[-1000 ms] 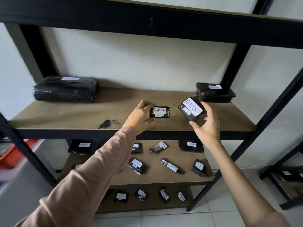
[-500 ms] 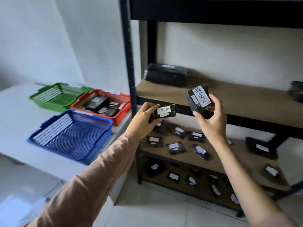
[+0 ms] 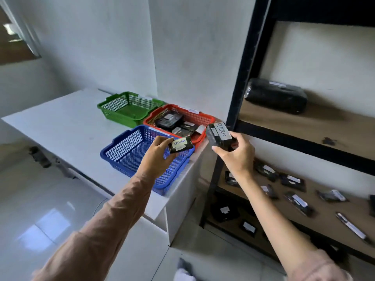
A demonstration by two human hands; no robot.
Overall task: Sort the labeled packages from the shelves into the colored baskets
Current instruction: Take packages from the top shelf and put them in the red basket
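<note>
My left hand (image 3: 157, 157) grips a small black package labeled RETURN (image 3: 180, 144), held above the right part of the blue basket (image 3: 125, 151). My right hand (image 3: 237, 154) holds a bigger black package labeled RETURN (image 3: 219, 135) beside the near right corner of the red basket (image 3: 203, 118), which holds several black packages. The green basket (image 3: 129, 107) stands behind them with nothing visible inside. All three baskets sit on a white table (image 3: 67, 126).
A black metal shelf unit (image 3: 243, 78) stands to the right of the table. A large black package (image 3: 276, 96) lies on its upper board; several small labeled packages (image 3: 292, 180) lie on the lower boards. White tiled floor lies below.
My view has swung left from the shelf to the table. Both hands have carried their packages away from the shelf to over the baskets.
</note>
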